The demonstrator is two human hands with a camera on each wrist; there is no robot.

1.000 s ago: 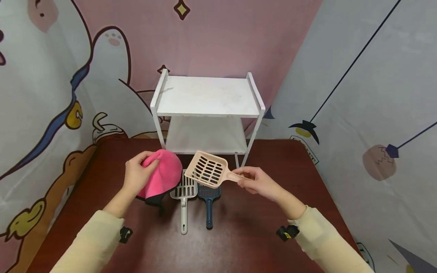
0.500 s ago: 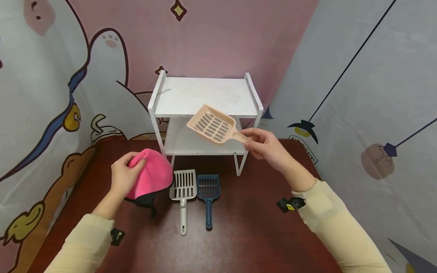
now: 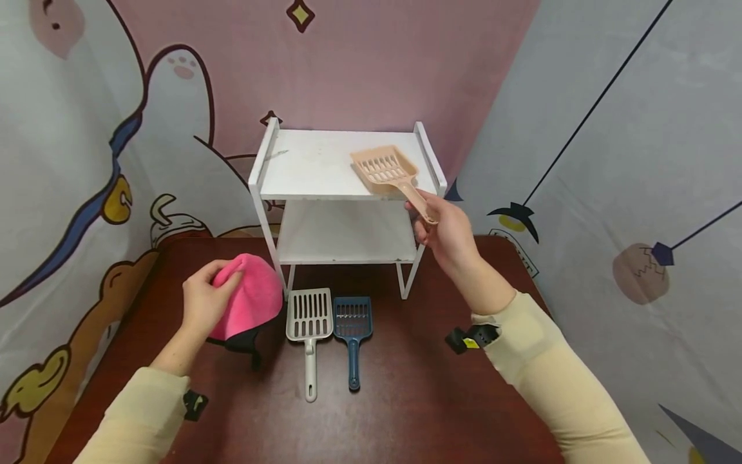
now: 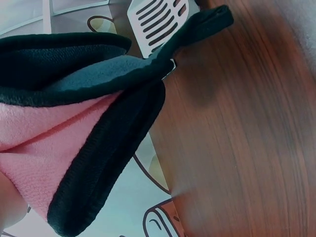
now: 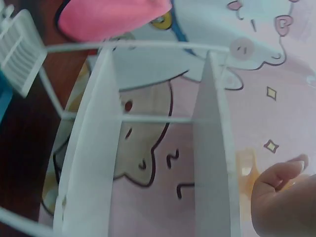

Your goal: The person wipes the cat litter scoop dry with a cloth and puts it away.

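My right hand (image 3: pixel 449 229) holds a beige slotted litter scoop (image 3: pixel 387 187) by its handle. The scoop's head overlaps the right side of the white rack's top shelf (image 3: pixel 313 174). In the right wrist view, the hand (image 5: pixel 281 197) is beyond the shelf edge, with the scoop partly hidden. On the left, my left hand (image 3: pixel 205 293) pinches a soft pink cloth piece (image 3: pixel 255 299) with black edging and a hanging loop (image 4: pixel 207 24). Its dark inner side (image 4: pixel 94 76) shows in the left wrist view. A light grey scoop (image 3: pixel 310 328) and a dark blue scoop (image 3: pixel 353 332) lie side by side, handles toward me.
The two-tier white rack has a lower shelf (image 3: pixel 348 238) and thin legs (image 3: pixel 408 283). It stands at the back of the dark brown wooden table (image 3: pixel 417 386). Cartoon-printed walls (image 3: pixel 371 64) enclose the back and both sides.
My right hand has lifted the beige scoop from above the grey and blue scoops up to the top shelf, turning its handle toward me. My left hand has moved slightly left with the pink cloth.
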